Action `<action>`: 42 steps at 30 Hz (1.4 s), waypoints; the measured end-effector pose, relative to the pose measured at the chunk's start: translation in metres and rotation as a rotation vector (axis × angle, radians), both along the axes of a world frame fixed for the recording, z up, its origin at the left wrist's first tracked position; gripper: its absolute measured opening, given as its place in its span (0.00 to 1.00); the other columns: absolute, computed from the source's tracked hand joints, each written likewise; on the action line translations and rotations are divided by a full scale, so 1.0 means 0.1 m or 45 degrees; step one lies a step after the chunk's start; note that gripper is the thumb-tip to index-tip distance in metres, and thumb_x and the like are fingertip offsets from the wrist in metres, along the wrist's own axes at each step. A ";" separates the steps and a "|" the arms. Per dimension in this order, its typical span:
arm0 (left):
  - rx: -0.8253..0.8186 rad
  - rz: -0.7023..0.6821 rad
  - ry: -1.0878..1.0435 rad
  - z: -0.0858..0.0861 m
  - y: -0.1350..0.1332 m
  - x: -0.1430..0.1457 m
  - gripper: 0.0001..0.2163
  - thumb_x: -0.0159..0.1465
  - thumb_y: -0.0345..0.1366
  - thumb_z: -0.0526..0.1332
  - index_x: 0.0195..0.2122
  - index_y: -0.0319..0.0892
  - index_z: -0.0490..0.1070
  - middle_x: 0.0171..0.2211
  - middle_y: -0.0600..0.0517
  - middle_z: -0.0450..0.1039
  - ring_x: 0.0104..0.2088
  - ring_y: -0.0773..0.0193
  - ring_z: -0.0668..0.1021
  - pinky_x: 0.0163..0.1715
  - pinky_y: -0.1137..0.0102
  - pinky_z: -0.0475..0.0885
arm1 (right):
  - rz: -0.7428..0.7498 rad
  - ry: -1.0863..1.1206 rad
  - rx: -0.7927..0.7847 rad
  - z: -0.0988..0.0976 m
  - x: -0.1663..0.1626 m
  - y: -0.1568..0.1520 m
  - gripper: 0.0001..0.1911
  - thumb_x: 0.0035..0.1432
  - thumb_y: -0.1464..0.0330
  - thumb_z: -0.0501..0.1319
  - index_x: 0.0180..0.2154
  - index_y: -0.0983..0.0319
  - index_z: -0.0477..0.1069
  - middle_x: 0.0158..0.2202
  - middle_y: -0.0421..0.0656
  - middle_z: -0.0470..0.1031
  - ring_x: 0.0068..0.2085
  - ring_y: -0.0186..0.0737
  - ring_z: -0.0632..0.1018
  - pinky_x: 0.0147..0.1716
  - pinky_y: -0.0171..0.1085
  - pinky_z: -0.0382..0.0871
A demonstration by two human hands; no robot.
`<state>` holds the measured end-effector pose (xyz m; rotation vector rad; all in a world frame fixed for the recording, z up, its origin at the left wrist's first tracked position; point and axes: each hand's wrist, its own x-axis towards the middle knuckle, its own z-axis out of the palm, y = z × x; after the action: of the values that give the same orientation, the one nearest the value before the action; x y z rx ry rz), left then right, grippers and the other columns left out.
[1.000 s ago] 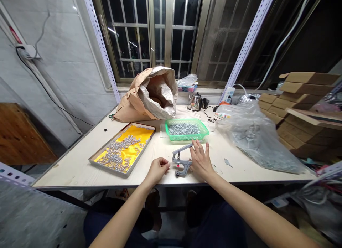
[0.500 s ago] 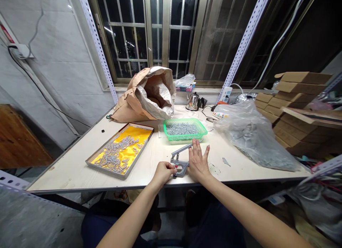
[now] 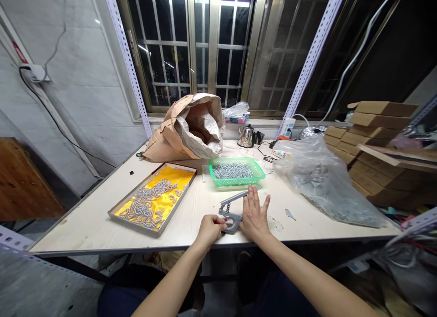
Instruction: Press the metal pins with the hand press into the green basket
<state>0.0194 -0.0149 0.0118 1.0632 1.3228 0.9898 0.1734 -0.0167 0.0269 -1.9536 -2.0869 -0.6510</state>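
A grey hand-lever press [image 3: 233,221] with a spring under its raised lever lies near the table's front edge. My left hand [image 3: 209,230] is closed in a pinch at the press's left end, beside a small red part; what sits between the fingertips is too small to make out. My right hand [image 3: 254,217] lies against the lever end of the press, its fingers stretched out and thumb apart. Behind the press stands a green plastic basket [image 3: 236,182] full of small metal pieces. To the left, a shallow tray [image 3: 160,228] lined with yellow cloth holds a heap of small metal parts.
A large brown paper sack [image 3: 160,144] lies open at the back. On the right are a clear plastic bag [image 3: 317,180] and stacked cardboard boxes [image 3: 382,171]. A metal kettle [image 3: 246,137] stands near the window. A small grey scrap [image 3: 290,214] lies right of my hand.
The whole view has tipped up slightly, so the table sits lower in the picture. Both hands keep nearly the same pose on the press.
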 end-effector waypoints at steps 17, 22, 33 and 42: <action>0.142 0.103 -0.112 -0.09 -0.03 -0.13 0.13 0.44 0.38 0.67 0.29 0.37 0.70 0.20 0.56 0.66 0.20 0.70 0.68 0.22 0.75 0.62 | 0.261 0.045 -0.077 0.06 0.15 0.10 0.15 0.54 0.66 0.56 0.43 0.66 0.67 0.39 0.51 0.72 0.42 0.48 0.71 0.42 0.41 0.62; 0.304 0.251 -0.155 -0.09 -0.08 -0.19 0.19 0.51 0.50 0.62 0.34 0.37 0.69 0.26 0.53 0.68 0.22 0.70 0.69 0.20 0.76 0.62 | 0.328 -0.044 -0.320 -0.01 0.15 0.27 0.06 0.53 0.68 0.57 0.31 0.63 0.69 0.29 0.46 0.74 0.32 0.41 0.73 0.28 0.34 0.58; 0.168 0.132 -0.082 -0.13 -0.04 -0.16 0.13 0.47 0.43 0.64 0.18 0.36 0.71 0.14 0.55 0.64 0.18 0.70 0.65 0.20 0.74 0.60 | 0.375 0.033 -0.099 0.13 -0.03 0.30 0.11 0.52 0.63 0.57 0.35 0.63 0.69 0.40 0.51 0.72 0.43 0.48 0.69 0.43 0.42 0.58; 0.206 0.417 -0.155 -0.06 0.02 -0.21 0.12 0.46 0.42 0.65 0.18 0.38 0.71 0.16 0.56 0.65 0.19 0.70 0.65 0.22 0.74 0.60 | 0.217 0.225 0.170 -0.10 0.12 0.14 0.22 0.50 0.63 0.59 0.45 0.68 0.68 0.53 0.57 0.66 0.56 0.53 0.62 0.60 0.51 0.43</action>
<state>-0.0013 -0.0127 0.0054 0.9051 1.3595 1.4039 0.1856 -0.0031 0.0170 -1.6758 -2.0188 -0.5468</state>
